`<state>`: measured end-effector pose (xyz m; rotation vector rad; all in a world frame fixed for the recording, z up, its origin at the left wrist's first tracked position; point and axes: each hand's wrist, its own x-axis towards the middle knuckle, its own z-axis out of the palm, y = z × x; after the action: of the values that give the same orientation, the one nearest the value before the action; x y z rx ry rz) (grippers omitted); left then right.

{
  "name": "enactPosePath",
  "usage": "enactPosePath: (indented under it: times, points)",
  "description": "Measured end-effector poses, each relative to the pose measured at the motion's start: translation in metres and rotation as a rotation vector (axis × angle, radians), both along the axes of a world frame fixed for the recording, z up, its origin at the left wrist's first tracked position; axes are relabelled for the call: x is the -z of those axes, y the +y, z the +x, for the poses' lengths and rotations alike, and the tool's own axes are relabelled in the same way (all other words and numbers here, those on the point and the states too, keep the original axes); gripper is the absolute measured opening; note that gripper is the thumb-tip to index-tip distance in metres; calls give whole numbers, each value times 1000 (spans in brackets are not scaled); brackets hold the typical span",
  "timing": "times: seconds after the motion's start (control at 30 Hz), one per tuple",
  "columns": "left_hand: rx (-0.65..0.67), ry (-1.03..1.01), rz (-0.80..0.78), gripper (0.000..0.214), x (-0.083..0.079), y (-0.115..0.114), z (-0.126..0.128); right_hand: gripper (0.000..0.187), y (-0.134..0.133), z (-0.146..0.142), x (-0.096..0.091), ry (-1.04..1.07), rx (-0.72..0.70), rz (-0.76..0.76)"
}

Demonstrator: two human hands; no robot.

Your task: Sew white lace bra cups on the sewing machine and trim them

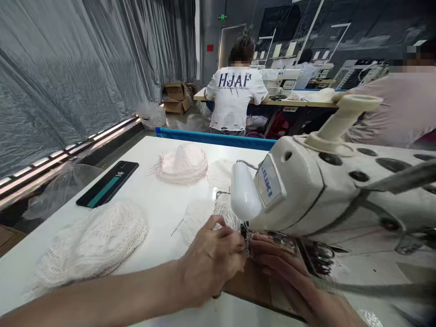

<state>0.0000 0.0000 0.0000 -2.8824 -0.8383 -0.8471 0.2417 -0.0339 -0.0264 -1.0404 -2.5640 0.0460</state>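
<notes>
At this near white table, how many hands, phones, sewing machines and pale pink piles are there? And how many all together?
Hands: 2 (left hand, right hand)
Phone: 1
Sewing machine: 1
Pale pink pile: 1
Total: 5

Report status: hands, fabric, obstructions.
Left hand curled at white openwork fabric, grip hidden. Right hand flat, close by. JUKI sewing machine head blocking view of some fabric.
</notes>
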Motion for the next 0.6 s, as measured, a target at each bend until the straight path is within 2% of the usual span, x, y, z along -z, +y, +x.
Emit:
enactPosePath:
  times: [0.17,0.3,0.43,0.6]
  points:
    - [0,21,-4,19,-2,-2,3,38,-5,2,10,-25,91,-78]
    - [3,27,-16,19,-3,-1,3,36,-4,0,6,-4,112,-157]
    - [9,25,-43,18,0,0,1,35,-2,-6,-2,21,63,-134]
    - [-7,36,-54,16,2,-1,2,34,-4,-8,0,21,107,-116]
